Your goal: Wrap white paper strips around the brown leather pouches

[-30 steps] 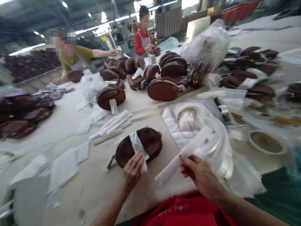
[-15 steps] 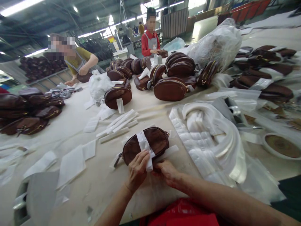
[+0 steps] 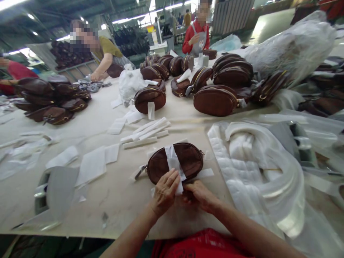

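A dark brown leather pouch bag [image 3: 192,161] lies on the table in front of me, with a zip pull at its left end. Around its middle runs a white wrapping strip [image 3: 172,154]. My left hand [image 3: 166,188] is closed on the near end of this strip, fingers together and pressing it against the pouch's near side. Beside it, my right hand [image 3: 200,195] grips the near lower edge of the pouch with curled fingers. Its fingertips are partly hidden beneath the bag.
Loose white strips [image 3: 150,130] and white sheets [image 3: 92,165] lie to the left, near a grey tape dispenser [image 3: 59,193]. On the right are clear plastic bags [image 3: 244,172] and another dispenser [image 3: 287,136]. Brown pouches [image 3: 215,100] stand farther back. Several people work around the table.
The view has swung left, so things sit farther right. My left hand has slid slightly down the strip, pressing it flatter. The co-worker in red has raised a hand off a pouch.
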Available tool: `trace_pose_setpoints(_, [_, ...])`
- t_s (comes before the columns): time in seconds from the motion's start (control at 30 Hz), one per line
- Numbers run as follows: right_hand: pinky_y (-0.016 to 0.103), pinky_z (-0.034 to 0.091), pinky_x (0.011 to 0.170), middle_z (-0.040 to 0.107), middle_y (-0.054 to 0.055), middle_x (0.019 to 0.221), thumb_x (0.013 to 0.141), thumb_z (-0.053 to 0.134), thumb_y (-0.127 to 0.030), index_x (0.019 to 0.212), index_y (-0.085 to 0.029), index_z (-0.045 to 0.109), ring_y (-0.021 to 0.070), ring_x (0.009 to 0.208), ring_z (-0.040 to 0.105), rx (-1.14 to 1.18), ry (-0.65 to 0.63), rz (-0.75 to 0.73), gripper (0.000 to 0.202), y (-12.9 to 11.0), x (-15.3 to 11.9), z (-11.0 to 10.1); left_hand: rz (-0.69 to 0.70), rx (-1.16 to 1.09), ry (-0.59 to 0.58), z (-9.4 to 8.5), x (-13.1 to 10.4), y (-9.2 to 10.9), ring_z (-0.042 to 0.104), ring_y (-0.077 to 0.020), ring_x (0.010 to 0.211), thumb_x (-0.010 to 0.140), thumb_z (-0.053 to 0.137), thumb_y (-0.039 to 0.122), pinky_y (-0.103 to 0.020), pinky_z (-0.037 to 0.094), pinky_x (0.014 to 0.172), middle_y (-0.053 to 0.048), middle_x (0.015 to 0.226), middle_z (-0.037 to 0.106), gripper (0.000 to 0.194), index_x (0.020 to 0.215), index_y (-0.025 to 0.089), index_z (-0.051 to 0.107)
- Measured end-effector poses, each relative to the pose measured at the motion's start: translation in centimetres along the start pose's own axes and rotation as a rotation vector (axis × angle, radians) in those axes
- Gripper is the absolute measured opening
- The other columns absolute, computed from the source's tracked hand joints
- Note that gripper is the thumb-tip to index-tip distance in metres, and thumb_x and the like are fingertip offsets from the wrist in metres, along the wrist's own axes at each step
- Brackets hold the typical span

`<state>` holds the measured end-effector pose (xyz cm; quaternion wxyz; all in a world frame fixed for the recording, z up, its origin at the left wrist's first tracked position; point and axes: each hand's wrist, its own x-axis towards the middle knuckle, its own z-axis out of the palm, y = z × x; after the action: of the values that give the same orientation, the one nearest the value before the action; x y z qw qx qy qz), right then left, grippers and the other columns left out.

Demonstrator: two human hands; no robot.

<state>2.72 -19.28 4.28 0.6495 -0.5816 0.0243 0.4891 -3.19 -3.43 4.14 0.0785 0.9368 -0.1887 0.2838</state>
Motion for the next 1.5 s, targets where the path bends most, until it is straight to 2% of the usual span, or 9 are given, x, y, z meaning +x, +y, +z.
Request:
trace_pose_setpoints(0.07, [0.022,0.044,0.047,0.059,0.003,0.054,0.072,0.055,-0.021,0.055,-0.015,0.058,0.0128,0.051,0.054,-0.16,0.052,-0.136,0.018,0.1,-1.0,-0.9,-0.03,-0.003,0.009,0.3,-0.2,0.3,0.048,-0.0243,0.121,0.087,0.035,0.003,-0.038,0.05,0.096,-0.013,0.115,0.061,0.037,0.118,0.009,0.054])
trace_pose_setpoints(0.13, [0.026,0.051,0.067,0.066,0.007,0.076,0.076,0.054,-0.016,0.075,-0.015,0.067,0.0167,0.072,0.061,-0.451,0.151,-0.519,0.013,0.1,-1.7,-1.8,-0.043,-0.009,0.016,0.5,-0.3,0.6,0.046,-0.0243,0.124,0.086,0.034,0.002,-0.039,0.05,0.097,-0.014,0.115,0.061,0.038,0.118,0.008,0.053])
trace_pose_setpoints(0.23, [0.033,0.052,0.085,0.065,0.012,0.104,0.083,0.041,-0.007,0.11,-0.016,0.063,0.0201,0.097,0.061,-0.962,0.246,-1.171,0.036,-0.3,-1.7,-2.6,-0.053,-0.014,0.037,0.6,-0.4,0.8,0.045,-0.0242,0.125,0.086,0.033,0.002,-0.039,0.05,0.097,-0.015,0.114,0.061,0.038,0.118,0.007,0.053])
trace_pose_setpoints(0.3, [0.034,0.053,0.085,0.064,0.014,0.109,0.082,0.037,-0.003,0.118,-0.015,0.059,0.0209,0.1,0.061,-1.161,0.273,-1.328,0.044,-0.7,-1.1,-2.6,-0.066,-0.022,0.043,0.6,-0.4,0.8,0.045,-0.0236,0.126,0.087,0.031,0.003,-0.039,0.05,0.097,-0.015,0.114,0.061,0.039,0.12,0.008,0.051])
trace_pose_setpoints(0.57, [0.03,0.056,0.074,0.067,0.011,0.096,0.085,0.037,-0.007,0.112,-0.016,0.064,0.0197,0.086,0.064,-1.297,0.229,-1.241,0.039,-2.3,0.3,-2.1,-0.102,-0.122,0.068,0.5,-0.7,0.6,0.046,-0.0229,0.126,0.089,0.033,0.006,-0.037,0.05,0.099,-0.015,0.115,0.06,0.032,0.117,0.007,0.049])
trace_pose_setpoints(0.8, [0.021,0.049,0.061,0.066,0.006,0.086,0.09,0.039,-0.012,0.09,-0.018,0.066,0.0145,0.073,0.064,-1.266,0.285,-1.104,0.027,-2.5,0.5,-1.8,-0.152,-0.439,-0.012,-0.9,-0.8,-0.2,0.043,-0.0249,0.128,0.083,0.043,0.014,-0.042,0.046,0.102,-0.02,0.123,0.054,0.037,0.12,0.008,0.042])
trace_pose_setpoints(1.07, [0.022,0.051,0.068,0.065,0.005,0.087,0.092,0.043,-0.018,0.093,-0.02,0.064,0.0138,0.077,0.064,-1.09,0.238,-1.06,0.022,-2.5,0.6,-2.1,-0.069,-0.236,0.071,0.1,-1.1,-0.2,0.041,-0.026,0.129,0.087,0.043,0.007,-0.038,0.049,0.099,-0.017,0.123,0.054,0.015,0.09,0.013,0.056])
trace_pose_setpoints(1.23, [0.02,0.053,0.069,0.063,0.007,0.092,0.089,0.043,-0.011,0.101,-0.02,0.064,0.0136,0.082,0.064,-0.989,0.188,-1.149,0.026,-2.6,0.4,-2.1,-0.107,-0.163,0.176,0.8,-0.9,0.3,0.042,-0.0273,0.128,0.084,0.048,0.008,-0.039,0.049,0.098,-0.014,0.137,0.041,0.013,0.089,0.015,0.058])
trace_pose_setpoints(1.5, [0.023,0.055,0.07,0.067,0.01,0.092,0.088,0.043,-0.006,0.101,-0.017,0.066,0.0159,0.082,0.066,-1.156,0.1,-1.4,0.028,-3.6,0.4,-1.7,-0.231,-0.143,0.298,1.3,-0.2,1.0,0.043,-0.0216,0.125,0.085,0.054,0.015,-0.034,0.05,0.099,-0.01,0.123,0.049,0.008,0.091,0.017,0.058])
